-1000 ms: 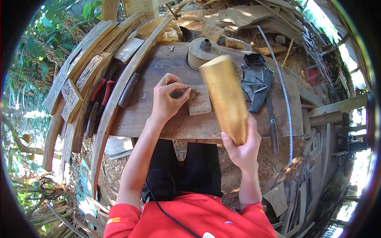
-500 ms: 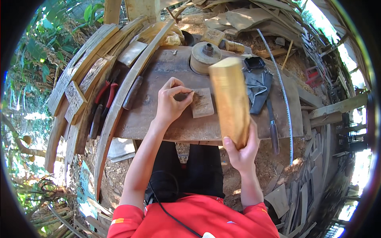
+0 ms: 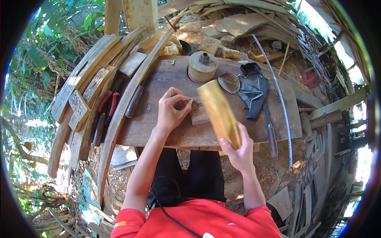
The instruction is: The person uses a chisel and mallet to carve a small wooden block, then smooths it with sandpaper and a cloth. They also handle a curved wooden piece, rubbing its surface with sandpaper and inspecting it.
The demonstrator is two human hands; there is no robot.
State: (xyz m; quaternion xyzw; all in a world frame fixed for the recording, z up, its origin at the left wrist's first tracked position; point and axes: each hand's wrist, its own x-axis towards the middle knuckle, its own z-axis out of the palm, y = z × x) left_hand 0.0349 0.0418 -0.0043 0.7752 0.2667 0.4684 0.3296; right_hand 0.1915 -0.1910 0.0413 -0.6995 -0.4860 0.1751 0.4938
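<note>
My right hand (image 3: 241, 152) grips the lower end of a thick yellowish wooden block (image 3: 218, 111), which tilts up and to the left above the table. Thumb and forefinger of my left hand (image 3: 170, 111) are pinched together at the left edge of a small flat wood piece (image 3: 199, 116). What sits in that pinch, if anything, is too small to make out. The larger block hides the right part of the flat piece, which lies on the brown wooden table (image 3: 158, 81).
Beyond stands a round wooden form with a metal hub (image 3: 203, 67). A brown oval disc (image 3: 229, 82), dark cloth (image 3: 254, 93), a handled tool (image 3: 272, 139) and a measuring tape (image 3: 279, 91) lie right. Left are red-handled pliers (image 3: 109, 105), a dark handle (image 3: 134, 102) and long planks (image 3: 115, 131).
The wooden block has come down and left, tilting over the flat wood piece. The brown disc it covered now shows. My left hand keeps its pinch; the whole view has shifted slightly.
</note>
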